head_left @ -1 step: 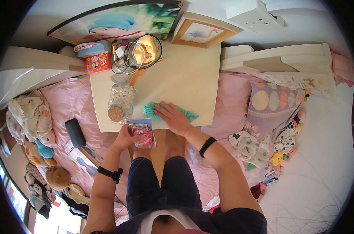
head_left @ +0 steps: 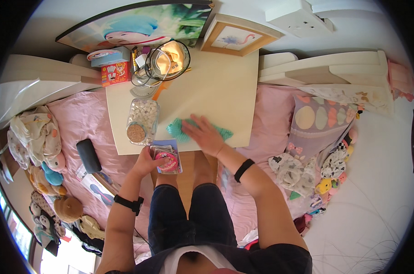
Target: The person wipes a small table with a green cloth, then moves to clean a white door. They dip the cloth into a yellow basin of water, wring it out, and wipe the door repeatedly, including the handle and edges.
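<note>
My left hand (head_left: 147, 161) is closed round a small stack of cards (head_left: 172, 148) at the table's near edge. A round pink piece (head_left: 167, 161) lies on top of the stack, under my thumb. A crumpled teal cloth (head_left: 175, 130) rests on the cream table (head_left: 216, 96). Over the cloth is my right hand (head_left: 205, 135), its fingers stretched out and apart, slightly blurred; I cannot tell whether they touch it. Beside the cloth, to its left, a clear jar (head_left: 143, 114) of white pieces with a cork lid lies near my left hand.
At the back left stand a red box (head_left: 115, 74), a clear container (head_left: 145, 77) and a black-rimmed round holder (head_left: 170, 59) with something yellow. A flamingo picture frame (head_left: 239, 37) leans at the back. Pink bedding (head_left: 79, 109) flanks the table, with a dark case (head_left: 88, 155) on the left.
My right hand has shifted slightly up and to the right over the teal cloth, its fingers spreading a little. My left hand and the cards have stayed in place.
</note>
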Tool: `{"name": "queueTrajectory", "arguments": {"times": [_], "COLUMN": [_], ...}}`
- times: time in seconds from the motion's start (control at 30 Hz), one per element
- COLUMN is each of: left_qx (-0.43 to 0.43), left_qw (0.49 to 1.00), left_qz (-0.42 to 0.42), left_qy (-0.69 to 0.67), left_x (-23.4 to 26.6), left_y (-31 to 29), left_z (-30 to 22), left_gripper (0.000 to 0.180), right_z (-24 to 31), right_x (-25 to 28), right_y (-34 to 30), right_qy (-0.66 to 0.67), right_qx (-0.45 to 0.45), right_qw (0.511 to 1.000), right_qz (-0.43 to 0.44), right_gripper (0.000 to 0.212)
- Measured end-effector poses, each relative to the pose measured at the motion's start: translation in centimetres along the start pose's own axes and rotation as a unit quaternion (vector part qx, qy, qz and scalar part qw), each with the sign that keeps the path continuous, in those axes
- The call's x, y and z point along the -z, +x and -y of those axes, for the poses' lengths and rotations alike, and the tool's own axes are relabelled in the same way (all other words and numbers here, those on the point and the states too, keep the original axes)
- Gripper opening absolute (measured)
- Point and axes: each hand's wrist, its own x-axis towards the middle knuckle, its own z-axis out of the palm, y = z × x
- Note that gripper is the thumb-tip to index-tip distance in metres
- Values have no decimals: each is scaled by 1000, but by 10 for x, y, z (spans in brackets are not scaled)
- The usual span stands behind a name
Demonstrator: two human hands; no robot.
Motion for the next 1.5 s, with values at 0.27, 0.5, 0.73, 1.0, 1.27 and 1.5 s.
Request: {"name": "queueTrajectory", "arguments": {"times": [0.27, 0.5, 0.73, 1.0, 1.27, 1.5], "left_qx": [29, 24, 62, 64, 41, -47], "left_qw": [1000, 998, 993, 992, 995, 990], "left_qz": [9, 60, 91, 103, 82, 60], "left_qy": [-1, 12, 27, 11, -39, -119], "left_x": [13, 12, 17, -5, -27, -76], "left_y": [-4, -7, -9, 9, 10, 24], "left_z": [15, -5, -9, -6, -18, -18], "left_gripper": [66, 70, 69, 67, 55, 51], "right_z": [-41, 43, -87, 49, 2, -154], "right_x": [-42, -32, 47, -53, 40, 116], "right_y": [69, -49, -28, -54, -41, 71], "right_qy": [73, 216, -16, 133, 239, 177], "right_qx": [-134, 15, -318, -153, -329, -367], "right_qw": [976, 976, 916, 972, 884, 835], "right_qz": [-155, 5, -243, -117, -230, -370], "right_gripper": [45, 35, 54, 48, 27, 44]}}
